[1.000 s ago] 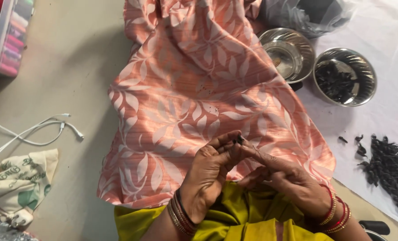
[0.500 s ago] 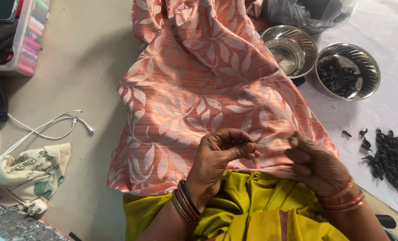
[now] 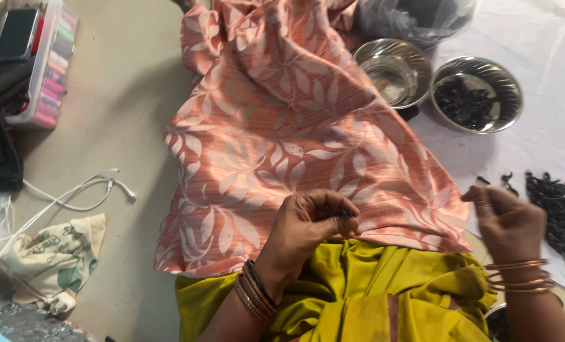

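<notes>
My left hand (image 3: pixel 308 225) rests over my lap, its fingertips pinched on a small dark piece (image 3: pixel 346 213). My right hand (image 3: pixel 507 218) hovers to the right, fingers loosely curled and apart, close to a pile of dark dried pieces (image 3: pixel 564 212) on a white cloth (image 3: pixel 548 145). I cannot see anything in it. A peach leaf-patterned cloth (image 3: pixel 282 133) covers my legs, with yellow-green fabric (image 3: pixel 384 291) below it. Bangles ring both wrists.
Two steel bowls stand at the far right: one nearly bare (image 3: pixel 393 71), one holding dark pieces (image 3: pixel 477 94). A clear plastic bag (image 3: pixel 415 18) lies behind them. At left are a box of coloured threads (image 3: pixel 48 69), a phone (image 3: pixel 16 35), white cables (image 3: pixel 67 196) and a printed cloth bag (image 3: pixel 54 259).
My hands were together over my lap; the right hand has swung away to the right toward the dark pile. The left hand keeps its pinch. The view has shifted.
</notes>
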